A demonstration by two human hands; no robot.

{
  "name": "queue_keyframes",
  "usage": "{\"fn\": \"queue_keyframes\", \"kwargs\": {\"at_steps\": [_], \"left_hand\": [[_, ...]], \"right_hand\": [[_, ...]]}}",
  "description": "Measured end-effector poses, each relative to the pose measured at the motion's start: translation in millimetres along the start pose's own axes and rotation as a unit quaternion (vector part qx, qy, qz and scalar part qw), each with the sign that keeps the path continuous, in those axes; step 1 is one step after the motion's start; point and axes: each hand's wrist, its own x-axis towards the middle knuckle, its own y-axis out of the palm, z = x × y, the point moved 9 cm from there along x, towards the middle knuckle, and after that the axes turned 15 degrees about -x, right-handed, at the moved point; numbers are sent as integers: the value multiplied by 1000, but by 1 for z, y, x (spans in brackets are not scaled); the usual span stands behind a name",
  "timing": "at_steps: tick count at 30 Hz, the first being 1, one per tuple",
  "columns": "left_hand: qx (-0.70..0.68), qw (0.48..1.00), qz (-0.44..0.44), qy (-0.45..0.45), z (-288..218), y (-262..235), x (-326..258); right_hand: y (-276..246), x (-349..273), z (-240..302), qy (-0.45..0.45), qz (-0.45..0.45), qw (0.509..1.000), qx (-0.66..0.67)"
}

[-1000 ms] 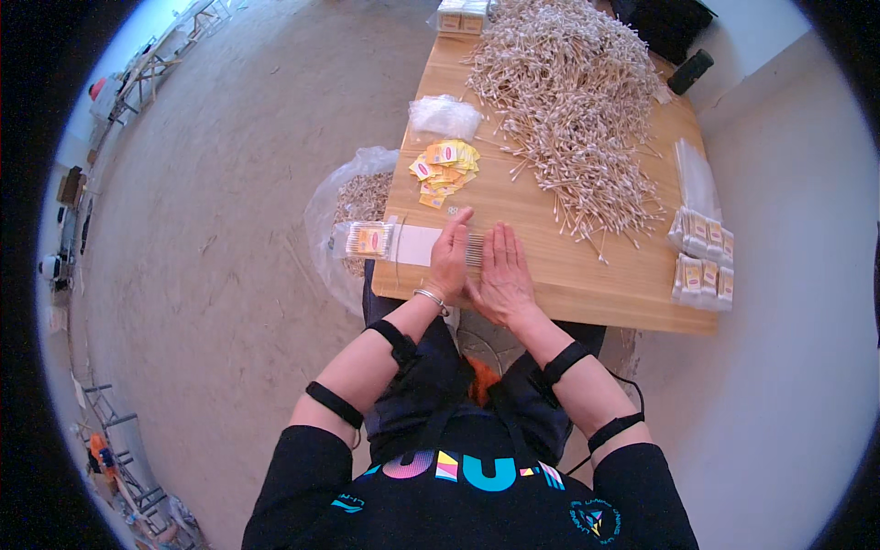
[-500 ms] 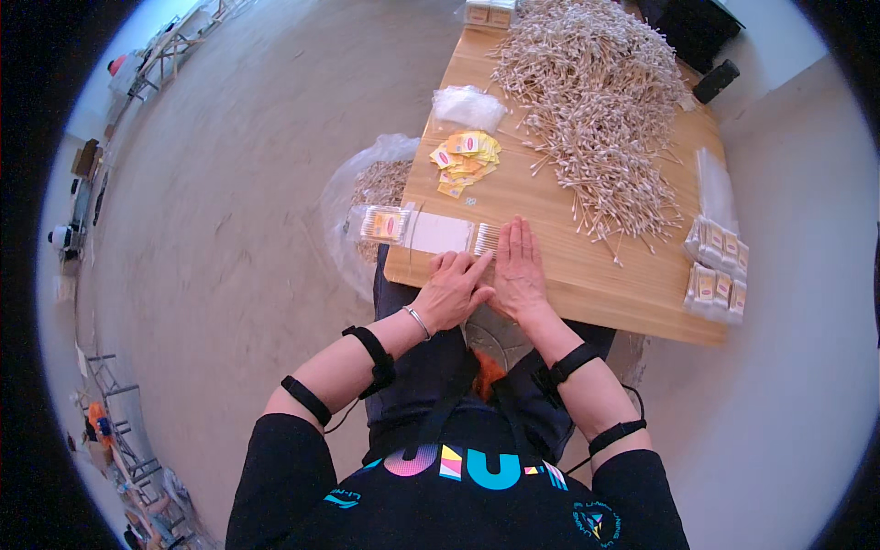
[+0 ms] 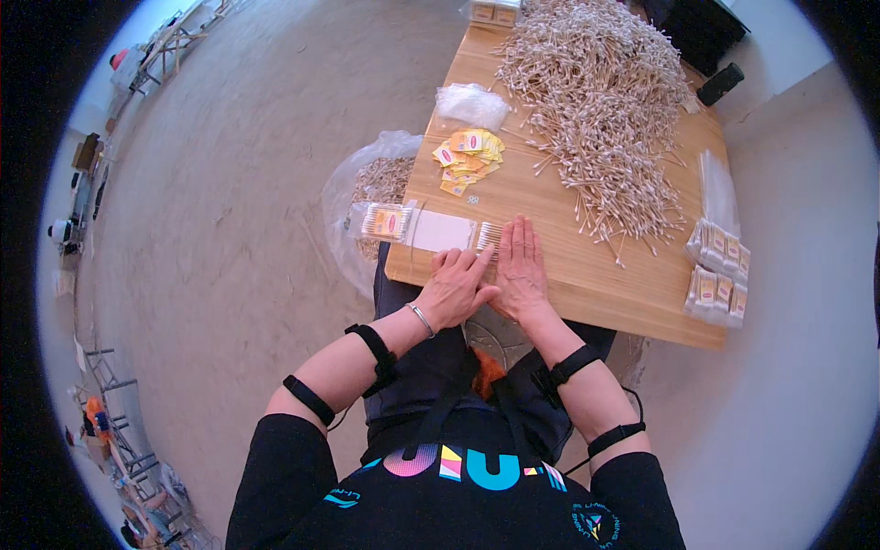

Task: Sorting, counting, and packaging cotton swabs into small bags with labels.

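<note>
At the table's near edge, a short row of cotton swabs [image 3: 489, 236] lies side by side. My right hand [image 3: 521, 275] rests flat along the right side of this row, its fingers straight and together. From the left, my left hand [image 3: 449, 289] reaches in with its index finger extended onto the swabs' lower part; its thumb points toward my right hand and its other fingers are bent. Left of the row is a flat white rectangular pad [image 3: 444, 232]. Beyond it, a clear packet of cotton swabs [image 3: 385, 222] with an orange-and-white card lies at the table's left edge.
A large heap of loose cotton swabs [image 3: 596, 110] covers the table's far right. Yellow cards [image 3: 469, 158] and clear plastic bags [image 3: 472, 105] lie at the left. Filled packets [image 3: 720, 266] stack along the right edge. A clear sack of swabs [image 3: 380, 183] stands beside the table.
</note>
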Motion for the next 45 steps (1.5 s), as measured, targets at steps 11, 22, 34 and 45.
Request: {"fn": "queue_keyframes", "kwargs": {"at_steps": [11,22,34,45], "left_hand": [[-10,1000,-14,-8,1,-1,4],[0,1000,-6,-3,4,4,8],[-23,999,7,-35,7,3,16],[-33,998,-9,-55,11,2,22]], "right_hand": [[0,0,0,-3,-14,1000,3],[-2,1,2,-2,8,999,-36],[-1,1,1,7,-9,1000,-21],[-4,1,3,14,-14,1000,-4]]}}
